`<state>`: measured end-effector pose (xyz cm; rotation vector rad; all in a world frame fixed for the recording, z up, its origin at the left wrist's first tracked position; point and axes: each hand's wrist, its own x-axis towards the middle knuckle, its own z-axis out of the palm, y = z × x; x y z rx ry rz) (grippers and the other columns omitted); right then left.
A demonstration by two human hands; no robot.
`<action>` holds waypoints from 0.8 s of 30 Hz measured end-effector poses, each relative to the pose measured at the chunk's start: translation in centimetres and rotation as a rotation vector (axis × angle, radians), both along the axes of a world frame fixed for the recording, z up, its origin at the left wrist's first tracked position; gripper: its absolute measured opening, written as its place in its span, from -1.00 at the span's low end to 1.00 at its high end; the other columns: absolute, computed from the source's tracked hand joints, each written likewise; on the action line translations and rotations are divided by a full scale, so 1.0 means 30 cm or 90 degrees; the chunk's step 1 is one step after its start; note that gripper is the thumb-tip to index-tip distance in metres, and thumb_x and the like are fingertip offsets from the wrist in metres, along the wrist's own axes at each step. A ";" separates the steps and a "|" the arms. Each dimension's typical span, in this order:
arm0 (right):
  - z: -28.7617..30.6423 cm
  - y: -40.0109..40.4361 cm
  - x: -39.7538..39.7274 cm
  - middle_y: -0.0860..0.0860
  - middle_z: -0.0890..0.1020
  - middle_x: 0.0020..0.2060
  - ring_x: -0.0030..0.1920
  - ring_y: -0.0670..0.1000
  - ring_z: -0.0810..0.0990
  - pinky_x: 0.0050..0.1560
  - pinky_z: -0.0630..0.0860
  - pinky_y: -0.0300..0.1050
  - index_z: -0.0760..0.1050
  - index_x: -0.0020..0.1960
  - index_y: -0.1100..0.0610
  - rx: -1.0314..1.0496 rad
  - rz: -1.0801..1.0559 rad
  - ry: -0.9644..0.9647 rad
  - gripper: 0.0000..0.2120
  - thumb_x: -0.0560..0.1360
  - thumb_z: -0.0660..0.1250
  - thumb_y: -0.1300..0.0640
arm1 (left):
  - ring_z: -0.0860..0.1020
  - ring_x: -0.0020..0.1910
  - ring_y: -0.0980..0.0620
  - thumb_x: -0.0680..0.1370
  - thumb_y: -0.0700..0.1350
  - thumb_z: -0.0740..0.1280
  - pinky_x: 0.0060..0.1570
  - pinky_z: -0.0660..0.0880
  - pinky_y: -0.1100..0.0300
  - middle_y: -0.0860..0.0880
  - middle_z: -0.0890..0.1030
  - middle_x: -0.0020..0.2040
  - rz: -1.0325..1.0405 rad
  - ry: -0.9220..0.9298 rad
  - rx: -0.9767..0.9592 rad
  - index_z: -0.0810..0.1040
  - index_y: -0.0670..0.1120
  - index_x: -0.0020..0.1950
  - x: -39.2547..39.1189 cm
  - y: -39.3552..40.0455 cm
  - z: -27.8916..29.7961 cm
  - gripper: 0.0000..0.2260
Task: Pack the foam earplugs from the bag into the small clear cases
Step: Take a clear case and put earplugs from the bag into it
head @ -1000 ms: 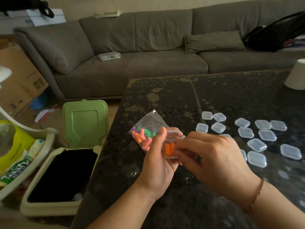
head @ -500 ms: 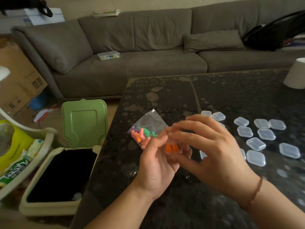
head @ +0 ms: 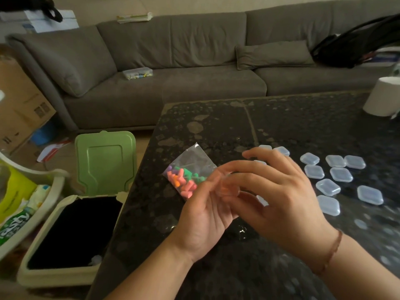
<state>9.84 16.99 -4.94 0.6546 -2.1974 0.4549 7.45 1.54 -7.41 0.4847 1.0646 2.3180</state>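
A small clear case (head: 227, 190) with orange earplugs inside is held above the dark table (head: 216, 131). My left hand (head: 203, 215) grips it from below and the left. My right hand (head: 279, 195) pinches it from above with thumb and fingers; the case is blurred and partly hidden. Just behind my left hand, a clear plastic bag (head: 188, 172) of pink, orange, green and purple foam earplugs lies on the table. Several closed clear cases (head: 328, 187) are spread on the table to the right.
An open bin with a raised green lid (head: 106, 161) stands off the table's left edge. A white roll (head: 382, 98) sits at the table's far right. A grey sofa (head: 173, 61) runs behind, with a clear box (head: 137, 73) on its seat.
My right hand has shifted up and over the case, its fingers now spread above it. The case stays between both hands. The bag has not moved.
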 end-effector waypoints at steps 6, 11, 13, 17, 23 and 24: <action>-0.010 0.106 0.094 -0.15 0.64 -0.06 0.18 -0.03 0.54 0.08 0.49 -0.10 0.57 -0.03 -0.05 0.073 -0.051 -0.157 -0.77 0.42 0.37 -0.17 | 0.61 0.19 -0.07 0.54 0.17 0.25 0.14 0.54 0.02 -0.12 0.64 0.20 -0.027 0.120 -0.166 0.48 0.06 0.38 0.029 0.059 -0.043 -0.56; 0.018 0.352 0.167 -0.24 0.53 -0.17 -0.02 -0.04 0.54 -0.11 0.51 -0.07 0.51 -0.08 -0.16 0.006 -0.275 -0.379 -0.70 0.28 0.55 -0.08 | 0.66 -0.03 -0.11 0.52 0.15 0.27 -0.05 0.54 0.07 -0.06 0.67 0.03 0.056 0.213 -0.328 0.53 -0.01 0.26 0.037 0.116 -0.083 -0.62; 0.019 0.466 0.200 -0.28 0.46 -0.22 -0.09 -0.06 0.50 -0.14 0.39 -0.14 0.51 -0.08 -0.14 -0.027 -0.353 -0.478 -0.71 0.30 0.57 -0.01 | 0.65 -0.11 -0.06 0.52 0.06 0.27 -0.13 0.53 0.15 -0.02 0.67 -0.03 0.079 0.226 -0.353 0.57 -0.03 0.19 0.038 0.125 -0.092 -0.69; -0.013 0.576 0.239 -0.18 0.53 -0.25 -0.20 -0.16 0.52 -0.24 0.38 -0.27 0.53 -0.11 -0.11 -0.084 -0.392 -0.565 -0.71 0.30 0.59 0.05 | 0.64 -0.21 0.05 0.57 -0.06 0.38 -0.21 0.53 0.25 0.07 0.65 -0.14 0.171 0.376 -0.494 0.60 0.06 0.08 0.040 0.131 -0.097 -0.89; -0.071 0.628 0.268 -0.22 0.55 -0.22 -0.19 -0.15 0.55 -0.22 0.42 -0.33 0.55 -0.07 -0.05 -0.094 -0.407 -0.577 -0.76 0.35 0.57 0.04 | 0.52 -0.23 0.12 0.49 -0.02 0.47 -0.05 0.50 0.37 0.22 0.51 0.15 0.310 0.634 -0.790 0.56 0.11 0.19 0.024 0.159 -0.082 -0.71; -0.077 0.634 0.274 -0.21 0.55 -0.20 -0.17 -0.17 0.54 -0.22 0.41 -0.35 0.54 -0.06 -0.06 -0.087 -0.404 -0.581 -0.75 0.35 0.56 0.03 | 0.51 -0.13 0.13 0.50 0.01 0.45 0.05 0.51 0.28 0.22 0.47 0.21 0.297 0.652 -0.820 0.53 0.11 0.22 0.024 0.163 -0.082 -0.69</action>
